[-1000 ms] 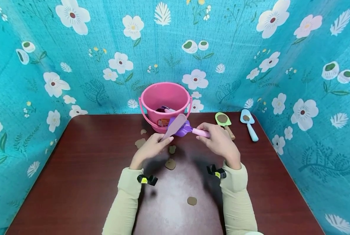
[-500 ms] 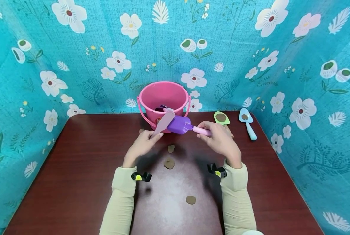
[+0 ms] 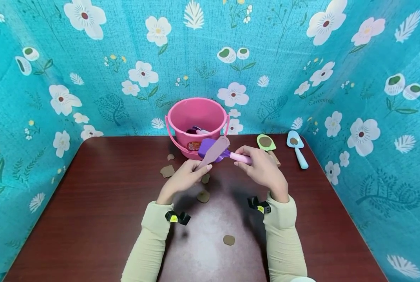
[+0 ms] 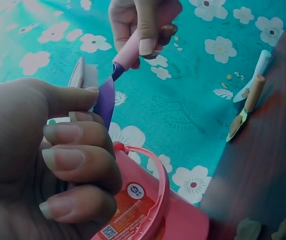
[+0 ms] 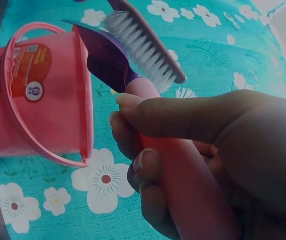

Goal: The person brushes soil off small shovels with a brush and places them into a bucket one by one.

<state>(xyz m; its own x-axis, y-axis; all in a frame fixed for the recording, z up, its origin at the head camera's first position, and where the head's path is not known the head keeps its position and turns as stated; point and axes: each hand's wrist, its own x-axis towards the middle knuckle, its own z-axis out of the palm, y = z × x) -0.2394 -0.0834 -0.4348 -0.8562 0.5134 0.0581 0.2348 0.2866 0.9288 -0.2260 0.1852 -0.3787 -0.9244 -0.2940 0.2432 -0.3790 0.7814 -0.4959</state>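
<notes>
In the head view, my left hand (image 3: pixel 183 178) grips a mauve brush (image 3: pixel 215 150) by its handle. The right wrist view shows the brush's white bristles (image 5: pixel 135 47) turned toward the blade of a purple toy shovel (image 5: pixel 100 55). My right hand (image 3: pixel 263 166) holds that shovel by its pink handle (image 3: pixel 240 158), its blade pointing left in front of the pink bucket (image 3: pixel 180 138). From above, the brush crosses over the blade and covers part of it. Whether the bristles touch the blade is unclear.
Several purple and pink items lie in the bucket, partly hidden. Flat brown pieces (image 3: pixel 167 171) are scattered on the dark red table (image 3: pixel 100 219), one piece (image 3: pixel 229 240) near its front. A green trowel (image 3: pixel 266 141) and a light blue trowel (image 3: pixel 301 158), both with brown patches, lie back right.
The brush went left toward the tip of the shovel blade, then came back right toward its handle. My right hand and the shovel stay nearly in place, the blade tilting slightly.
</notes>
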